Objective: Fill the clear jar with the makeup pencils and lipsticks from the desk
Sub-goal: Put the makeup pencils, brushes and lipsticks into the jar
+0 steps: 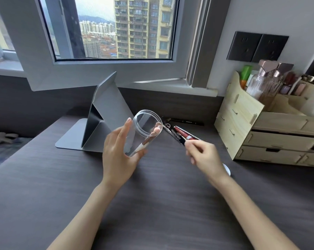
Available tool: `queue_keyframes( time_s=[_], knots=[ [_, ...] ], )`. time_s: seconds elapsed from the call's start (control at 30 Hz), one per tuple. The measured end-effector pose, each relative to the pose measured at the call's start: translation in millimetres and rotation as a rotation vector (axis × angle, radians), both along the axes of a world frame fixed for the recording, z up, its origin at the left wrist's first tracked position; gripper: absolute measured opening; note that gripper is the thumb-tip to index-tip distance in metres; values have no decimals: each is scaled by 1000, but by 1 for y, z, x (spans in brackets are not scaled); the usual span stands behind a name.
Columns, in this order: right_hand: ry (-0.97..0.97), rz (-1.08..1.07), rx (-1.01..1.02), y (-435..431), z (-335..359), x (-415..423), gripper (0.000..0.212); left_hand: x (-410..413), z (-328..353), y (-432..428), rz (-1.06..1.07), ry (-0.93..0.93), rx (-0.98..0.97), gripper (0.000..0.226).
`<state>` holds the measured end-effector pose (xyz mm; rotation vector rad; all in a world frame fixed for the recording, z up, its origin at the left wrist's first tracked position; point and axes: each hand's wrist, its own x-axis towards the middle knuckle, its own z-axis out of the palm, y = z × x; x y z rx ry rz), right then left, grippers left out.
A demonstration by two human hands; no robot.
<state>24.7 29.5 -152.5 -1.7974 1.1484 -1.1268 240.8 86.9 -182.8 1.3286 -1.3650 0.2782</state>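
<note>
1. Clear jar (143, 130): held above the dark desk (44, 177), tilted, open mouth toward the right; one white-barrelled pencil (140, 147) lies inside.
2. Left hand (120, 156): fingers wrapped around the jar's lower body (thumb side nearest the camera), gripping it.
3. Right hand (203, 156): fingers pressed together, pinching a bundle of pencils and a red lipstick (184, 135), tips pointing at the jar mouth, just beside it.
4. Black pencil (186, 121): lying flat on the desk behind the bundle, apart from both hands.
5. Grey tablet stand (98, 127): upright, left of the jar.
6. Wooden organiser (260, 132): right edge of desk, drawers shut, bottles on top.
</note>
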Motion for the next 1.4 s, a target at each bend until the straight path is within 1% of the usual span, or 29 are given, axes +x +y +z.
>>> queue_keyframes(
  time_s=[0.03,0.1,0.17,0.23,0.33,0.4,0.47,0.6,0.67,0.7,0.73,0.8,0.83,0.87,0.9,0.93,0.97,1.0,1.03,1.1,1.17,1.23,1.27,1.33,1.4],
  knots=[
    [-34,16,-15,7,8,-13,28,0,0,0,-1,-27,-12,87],
    [-100,32,-43,22,25,-33,18,-2,1,0,-5,-93,-29,83],
    [-90,43,-86,36,41,-46,13,-4,2,1,-6,-156,-34,81],
    [15,58,-165,45,51,-54,16,-5,1,2,-9,-210,-30,79],
    [278,25,-409,50,59,-52,13,-6,-1,3,-29,-273,-26,78],
    [397,18,-539,50,60,-43,20,-8,-2,2,-40,-309,-42,79],
    [382,46,-572,51,60,-26,19,-10,-3,2,-49,-342,-54,80],
    [233,75,-557,53,51,9,14,-12,-5,2,-71,-382,-56,73],
    [162,76,-569,51,44,21,13,-11,-5,2,-80,-368,-55,75],
    [168,55,-604,49,41,24,13,-11,-5,2,-80,-356,-50,78],
    [218,32,-650,47,38,25,15,-10,-4,2,-76,-348,-44,78],
    [359,38,-717,43,33,23,23,-9,-3,2,-61,-363,-33,75],
    [387,64,-709,41,30,21,25,-8,-3,2,-54,-377,-26,72],
    [360,91,-657,38,29,17,25,-8,-3,2,-52,-383,-17,70],
    [274,95,-570,32,29,12,23,-8,-3,2,-50,-380,-7,70],
    [169,47,-489,23,26,6,20,-7,-3,2,-46,-373,1,71],
    [105,-56,-435,12,22,0,18,-7,-2,2,-40,-368,6,73],
    [118,-190,-406,-2,16,-5,18,-6,-2,1,-35,-362,5,76],
    [201,-310,-388,-17,8,-9,18,-5,-2,1,-30,-350,2,79],
    [481,-431,-339,-42,-7,-13,19,-4,-1,1,-22,-319,-6,84],
    [783,-442,-249,-62,-20,-14,28,-3,0,1,-13,-306,3,87],
    [999,-446,-184,-75,-28,-13,29,-2,0,2,-7,-306,18,87],
    [1061,-446,-171,-79,-30,-12,27,-2,1,2,-5,-305,25,88],
    [1116,-448,-155,-85,-33,-10,28,-1,1,2,-8,-303,37,89],
    [1076,-459,-141,-90,-36,-11,29,-1,1,2,-8,-301,43,89]
  ],
)
